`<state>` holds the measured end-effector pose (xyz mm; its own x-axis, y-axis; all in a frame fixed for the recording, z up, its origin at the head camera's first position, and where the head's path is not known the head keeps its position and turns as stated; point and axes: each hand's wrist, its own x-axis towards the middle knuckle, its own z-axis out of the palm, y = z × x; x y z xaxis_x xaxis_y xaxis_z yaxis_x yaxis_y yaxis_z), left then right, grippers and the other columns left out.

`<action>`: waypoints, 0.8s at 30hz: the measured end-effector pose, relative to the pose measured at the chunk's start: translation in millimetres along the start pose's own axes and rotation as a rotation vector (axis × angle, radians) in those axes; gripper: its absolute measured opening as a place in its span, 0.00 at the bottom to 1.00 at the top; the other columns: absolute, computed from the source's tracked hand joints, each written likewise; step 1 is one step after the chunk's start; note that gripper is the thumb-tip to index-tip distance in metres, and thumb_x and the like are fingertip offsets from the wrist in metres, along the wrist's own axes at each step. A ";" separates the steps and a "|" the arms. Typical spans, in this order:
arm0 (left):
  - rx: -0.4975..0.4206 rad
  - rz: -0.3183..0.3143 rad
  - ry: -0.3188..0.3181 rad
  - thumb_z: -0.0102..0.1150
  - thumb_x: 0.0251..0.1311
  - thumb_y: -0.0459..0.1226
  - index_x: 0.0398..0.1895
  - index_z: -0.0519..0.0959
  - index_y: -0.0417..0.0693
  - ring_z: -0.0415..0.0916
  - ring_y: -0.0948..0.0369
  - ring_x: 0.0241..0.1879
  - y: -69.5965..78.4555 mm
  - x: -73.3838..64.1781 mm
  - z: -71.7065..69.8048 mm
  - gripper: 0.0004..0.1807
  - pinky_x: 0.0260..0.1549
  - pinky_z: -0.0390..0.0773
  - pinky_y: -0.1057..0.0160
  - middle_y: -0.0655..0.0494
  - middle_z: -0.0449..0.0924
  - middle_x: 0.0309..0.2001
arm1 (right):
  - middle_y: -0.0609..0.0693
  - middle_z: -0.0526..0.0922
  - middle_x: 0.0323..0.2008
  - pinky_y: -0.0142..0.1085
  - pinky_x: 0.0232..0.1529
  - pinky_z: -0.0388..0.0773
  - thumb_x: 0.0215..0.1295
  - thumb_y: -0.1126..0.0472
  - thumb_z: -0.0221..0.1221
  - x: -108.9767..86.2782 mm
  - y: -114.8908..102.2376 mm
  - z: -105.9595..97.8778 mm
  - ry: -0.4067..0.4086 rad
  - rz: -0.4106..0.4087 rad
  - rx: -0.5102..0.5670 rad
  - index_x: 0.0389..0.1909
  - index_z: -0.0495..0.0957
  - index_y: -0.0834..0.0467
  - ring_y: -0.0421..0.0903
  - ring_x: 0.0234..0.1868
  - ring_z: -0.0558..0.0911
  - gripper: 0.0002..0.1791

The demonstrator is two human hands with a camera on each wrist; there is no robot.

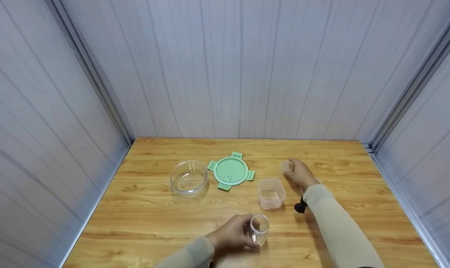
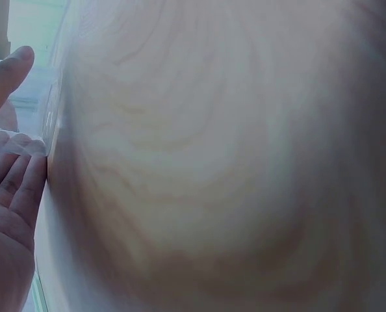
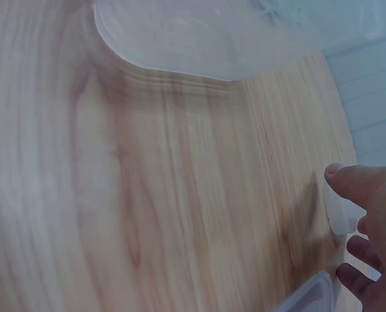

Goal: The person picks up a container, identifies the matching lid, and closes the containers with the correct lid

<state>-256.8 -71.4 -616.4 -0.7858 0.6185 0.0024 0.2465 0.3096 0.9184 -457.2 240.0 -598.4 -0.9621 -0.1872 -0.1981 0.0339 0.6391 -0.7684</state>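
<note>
My left hand (image 1: 233, 232) grips a small clear jar (image 1: 259, 238) near the table's front, its open mouth facing up. In the left wrist view the thumb and fingers (image 2: 25, 188) lie around the see-through jar wall (image 2: 37, 97). Farther back on the right, my right hand (image 1: 301, 175) pinches a small round translucent lid (image 1: 286, 166). The right wrist view shows that lid (image 3: 339, 205) upright on edge between thumb and fingers, close over the wood. Between the hands stands a square translucent pink container (image 1: 271, 203), its top uncovered.
A round glass bowl (image 1: 189, 191) stands at the left. Beside it lies a round green lid (image 1: 230, 171) with clip tabs spread outward. Another translucent piece (image 3: 316, 296) shows below the right hand in its wrist view. Panelled walls (image 1: 225, 74) border the wooden table (image 1: 143, 223).
</note>
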 end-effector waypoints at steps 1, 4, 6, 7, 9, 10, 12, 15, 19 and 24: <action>0.001 -0.002 0.000 0.86 0.51 0.34 0.49 0.82 0.46 0.81 0.74 0.45 -0.1 0.0 0.3 0.25 0.51 0.81 0.71 0.68 0.88 0.46 | 0.68 0.56 0.85 0.65 0.80 0.64 0.80 0.59 0.62 0.8 0.2 -0.2 -0.002 -0.010 -0.024 0.87 0.51 0.63 0.70 0.83 0.59 0.43; -0.001 -0.009 -0.003 0.86 0.51 0.35 0.49 0.82 0.47 0.81 0.74 0.44 -0.4 0.0 0.9 0.24 0.51 0.81 0.71 0.68 0.87 0.46 | 0.69 0.59 0.83 0.65 0.80 0.65 0.80 0.59 0.62 3.3 0.3 -0.1 0.000 -0.026 -0.090 0.86 0.53 0.65 0.70 0.82 0.62 0.42; -0.006 -0.013 -0.003 0.86 0.51 0.35 0.49 0.82 0.48 0.81 0.74 0.44 -0.6 0.0 0.8 0.24 0.51 0.81 0.71 0.68 0.87 0.46 | 0.71 0.62 0.81 0.65 0.79 0.66 0.80 0.59 0.62 4.6 -0.5 0.8 0.007 -0.047 -0.145 0.84 0.56 0.67 0.71 0.81 0.64 0.40; -0.006 -0.014 -0.001 0.86 0.51 0.35 0.49 0.83 0.47 0.81 0.74 0.44 -0.7 -0.1 0.6 0.24 0.51 0.81 0.71 0.68 0.87 0.46 | 0.72 0.64 0.80 0.65 0.78 0.67 0.80 0.59 0.62 5.2 -1.1 1.4 0.010 -0.059 -0.163 0.83 0.58 0.68 0.71 0.80 0.65 0.39; -0.011 -0.015 0.003 0.86 0.51 0.35 0.49 0.83 0.46 0.81 0.74 0.44 -0.8 -0.3 0.1 0.25 0.51 0.81 0.71 0.67 0.87 0.46 | 0.72 0.66 0.79 0.64 0.78 0.68 0.80 0.60 0.62 6.0 -2.9 2.7 0.017 -0.068 -0.179 0.82 0.60 0.69 0.71 0.80 0.66 0.37; -0.013 -0.014 0.002 0.86 0.51 0.35 0.50 0.83 0.46 0.81 0.74 0.44 -0.6 -0.3 0.2 0.25 0.52 0.81 0.71 0.67 0.87 0.46 | 0.72 0.66 0.79 0.64 0.78 0.68 0.80 0.60 0.62 5.4 -3.4 2.9 0.020 -0.071 -0.185 0.81 0.61 0.70 0.71 0.79 0.67 0.37; -0.015 -0.010 0.001 0.86 0.51 0.35 0.50 0.82 0.44 0.81 0.74 0.45 -0.5 -0.3 0.3 0.25 0.52 0.81 0.71 0.67 0.87 0.46 | 0.71 0.67 0.79 0.63 0.78 0.68 0.80 0.61 0.62 4.5 -4.6 3.1 0.026 -0.067 -0.184 0.81 0.62 0.70 0.70 0.79 0.67 0.36; -0.020 0.002 -0.005 0.86 0.52 0.34 0.51 0.82 0.43 0.82 0.75 0.45 -0.1 -0.6 0.0 0.25 0.51 0.82 0.72 0.67 0.87 0.46 | 0.71 0.67 0.79 0.63 0.78 0.68 0.80 0.62 0.62 3.2 -6.5 3.3 0.031 -0.064 -0.186 0.80 0.63 0.70 0.71 0.79 0.67 0.35; -0.013 0.017 -0.005 0.85 0.52 0.32 0.50 0.82 0.42 0.82 0.75 0.44 -0.7 -0.8 -0.1 0.25 0.49 0.82 0.73 0.66 0.88 0.46 | 0.72 0.67 0.78 0.63 0.79 0.67 0.79 0.63 0.63 3.4 -7.7 3.2 0.031 -0.060 -0.163 0.80 0.63 0.72 0.71 0.79 0.67 0.35; -0.024 0.010 -0.005 0.85 0.51 0.31 0.49 0.82 0.44 0.82 0.74 0.43 -1.6 0.2 0.3 0.24 0.48 0.83 0.72 0.67 0.87 0.45 | 0.72 0.66 0.79 0.62 0.78 0.69 0.78 0.65 0.62 1.1 -8.8 0.7 0.015 -0.031 -0.078 0.81 0.62 0.70 0.70 0.80 0.67 0.36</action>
<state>-257.1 -71.5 -618.1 -0.7804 0.6252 0.0102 0.2408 0.2855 0.9277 -458.4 233.7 -592.3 -0.9664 -0.1966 -0.1657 -0.0162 0.6898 -0.7238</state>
